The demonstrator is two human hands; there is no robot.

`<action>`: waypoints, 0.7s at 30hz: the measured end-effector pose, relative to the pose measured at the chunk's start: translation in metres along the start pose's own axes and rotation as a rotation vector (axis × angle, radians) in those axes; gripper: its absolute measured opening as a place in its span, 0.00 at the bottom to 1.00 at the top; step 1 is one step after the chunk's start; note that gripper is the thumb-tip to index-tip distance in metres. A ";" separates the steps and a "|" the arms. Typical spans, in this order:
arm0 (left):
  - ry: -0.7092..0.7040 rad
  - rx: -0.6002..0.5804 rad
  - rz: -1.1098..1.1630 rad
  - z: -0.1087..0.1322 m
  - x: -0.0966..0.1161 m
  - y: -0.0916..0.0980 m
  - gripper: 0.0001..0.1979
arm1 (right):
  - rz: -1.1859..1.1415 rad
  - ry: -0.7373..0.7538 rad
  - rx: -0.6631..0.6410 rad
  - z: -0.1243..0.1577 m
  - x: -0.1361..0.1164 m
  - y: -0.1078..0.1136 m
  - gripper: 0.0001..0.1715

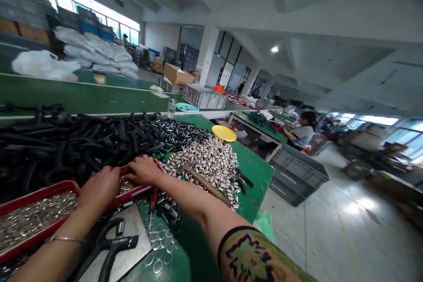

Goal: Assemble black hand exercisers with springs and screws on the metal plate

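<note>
My left hand (102, 188) and my right hand (144, 171) meet over a small red tray (140, 190) with metal bits in it. The fingers of both hands are bent and drawn together at the tray's far side; what they hold is hidden. Beside my left wrist lies a longer red tray (39, 193) full of small shiny metal pins. Below the hands, a black plastic handle part (114, 243) with a metal spring (120, 228) rests on a metal plate (140, 240). A red-handled screwdriver (153, 200) and several metal rings (158, 246) lie to the right of it.
Black plastic parts (66, 141) are heaped behind my hands. Metal springs (211, 163) form a pile at right, with a wooden-handled hammer (206, 184) and black pliers (243, 179). A yellow lid (224, 133) lies near the table edge. Grey crates (294, 176) and a seated person (302, 132) are beyond.
</note>
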State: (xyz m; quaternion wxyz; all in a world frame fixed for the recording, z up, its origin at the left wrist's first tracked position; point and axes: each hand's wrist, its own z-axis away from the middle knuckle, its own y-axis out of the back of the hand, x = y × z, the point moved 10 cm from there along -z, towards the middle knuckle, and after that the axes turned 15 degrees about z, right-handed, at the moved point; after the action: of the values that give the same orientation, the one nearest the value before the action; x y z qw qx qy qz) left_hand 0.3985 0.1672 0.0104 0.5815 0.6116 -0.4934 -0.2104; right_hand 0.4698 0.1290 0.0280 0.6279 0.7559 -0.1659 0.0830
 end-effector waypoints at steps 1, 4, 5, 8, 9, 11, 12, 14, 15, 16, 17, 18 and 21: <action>-0.001 0.000 -0.011 0.002 0.003 0.003 0.23 | 0.013 -0.021 0.011 0.000 0.001 0.001 0.25; 0.007 -0.017 0.004 0.005 0.008 0.007 0.23 | 0.043 -0.063 0.032 0.002 0.003 0.004 0.25; 0.021 -0.018 0.014 0.006 0.008 0.008 0.23 | 0.048 -0.062 0.032 0.003 0.003 0.004 0.23; 0.048 -0.014 0.044 0.005 0.008 0.009 0.23 | 0.053 -0.042 0.026 0.002 0.002 0.002 0.20; 0.051 -0.014 0.055 0.005 0.007 0.009 0.23 | 0.052 -0.037 0.024 0.001 0.001 0.001 0.20; 0.047 -0.020 0.078 0.005 0.007 0.008 0.24 | 0.048 -0.027 0.018 0.000 0.001 0.000 0.19; 0.050 -0.021 0.083 0.005 0.007 0.007 0.24 | 0.045 -0.023 0.015 -0.001 0.000 -0.001 0.19; 0.055 -0.015 0.079 0.005 0.006 0.007 0.24 | 0.035 -0.012 0.015 -0.002 -0.001 -0.001 0.18; 0.055 -0.012 0.075 0.005 0.006 0.008 0.24 | 0.030 -0.006 0.016 -0.002 -0.002 0.000 0.18; 0.053 -0.012 0.074 0.005 0.006 0.008 0.24 | 0.024 0.000 0.018 -0.002 -0.002 0.001 0.17; 0.047 -0.018 0.077 0.005 0.007 0.008 0.24 | 0.018 0.005 0.021 -0.002 -0.003 0.002 0.17; 0.041 -0.028 0.084 0.005 0.007 0.007 0.24 | 0.012 0.009 0.024 -0.002 -0.003 0.003 0.18; 0.047 -0.061 0.092 0.005 0.005 0.002 0.24 | -0.010 0.013 0.040 0.000 -0.004 0.006 0.19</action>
State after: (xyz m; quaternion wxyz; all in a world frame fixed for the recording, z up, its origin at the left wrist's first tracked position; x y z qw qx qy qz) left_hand 0.3958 0.1612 0.0131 0.6204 0.5753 -0.5003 -0.1839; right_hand 0.4637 0.1287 0.0320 0.6143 0.7684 -0.1563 0.0881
